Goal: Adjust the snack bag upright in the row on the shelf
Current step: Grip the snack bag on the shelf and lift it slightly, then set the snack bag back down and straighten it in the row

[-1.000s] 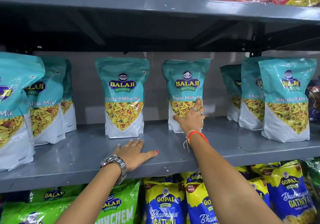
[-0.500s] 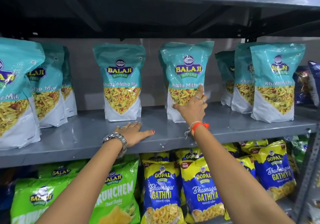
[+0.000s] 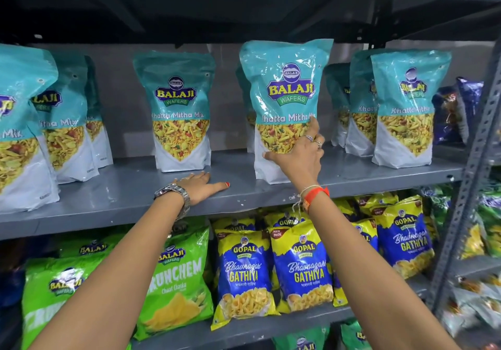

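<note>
A teal Balaji Khatta Mitha Mix snack bag (image 3: 284,84) stands upright on the grey middle shelf (image 3: 122,195), right of centre and near the front edge. My right hand (image 3: 301,152) grips its lower front, thumb at the bag's left side and fingers spread over the clear window. My left hand (image 3: 199,185) lies flat and open on the shelf surface, just in front of a second identical bag (image 3: 177,111) that stands upright at the back. Part of another teal bag shows behind the held one.
More teal bags stand in groups at the left (image 3: 62,122) and right (image 3: 406,105) of the shelf. Green Crunchem bags (image 3: 176,282) and blue-yellow Gopal Gathiya bags (image 3: 301,265) fill the shelf below. A perforated metal upright (image 3: 471,176) runs along the right side.
The held bag has come forward toward the shelf's front edge and looks larger and straighter. My right hand stays on its lower front. My left hand stays flat on the shelf.
</note>
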The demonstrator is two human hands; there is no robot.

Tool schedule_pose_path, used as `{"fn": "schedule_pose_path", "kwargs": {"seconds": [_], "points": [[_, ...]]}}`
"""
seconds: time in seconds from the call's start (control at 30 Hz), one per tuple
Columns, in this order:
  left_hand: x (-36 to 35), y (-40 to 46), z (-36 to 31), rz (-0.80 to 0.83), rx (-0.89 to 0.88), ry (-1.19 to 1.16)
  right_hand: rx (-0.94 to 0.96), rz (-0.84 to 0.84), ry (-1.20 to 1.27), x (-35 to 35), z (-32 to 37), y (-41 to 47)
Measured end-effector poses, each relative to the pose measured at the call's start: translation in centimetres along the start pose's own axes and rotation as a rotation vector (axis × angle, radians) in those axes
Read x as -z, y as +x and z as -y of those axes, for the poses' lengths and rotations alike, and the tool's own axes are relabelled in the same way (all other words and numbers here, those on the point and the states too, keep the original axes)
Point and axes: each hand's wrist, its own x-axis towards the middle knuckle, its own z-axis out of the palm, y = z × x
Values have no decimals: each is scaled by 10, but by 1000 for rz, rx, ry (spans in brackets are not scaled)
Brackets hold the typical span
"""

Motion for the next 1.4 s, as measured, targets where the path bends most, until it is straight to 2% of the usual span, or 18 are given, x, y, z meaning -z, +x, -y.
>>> {"fn": "schedule_pose_path", "kwargs": {"seconds": [0.33, 0.47, 0.53, 0.67, 0.8, 0.97, 1.1, 1.27, 1.4], "points": [[2, -3, 0, 8, -1, -13, 26, 23, 1, 10, -1, -6], [5, -8, 9, 30, 6, -42, 1, 0, -116, 8, 4, -7], [6, -16, 23, 7, 43, -49, 103, -53, -187, 4, 12, -12], [10, -37, 59, -56, 139, -39, 353, -172, -57, -9, 42, -33], [19, -49, 98, -38, 183, -78, 506, -137, 6, -45, 69, -55], [28, -57, 140, -26, 211, -109, 315, 145, 30, -106, 96, -57], [30, -60, 163, 11, 179, -139, 116, 285, 24, -152, 114, -47], [30, -58, 176, -16, 120, -36, -6, 304, -1, -189, 129, -38], [28, -58, 176, -35, 113, 8, -54, 246, -77, -207, 132, -33]]}}
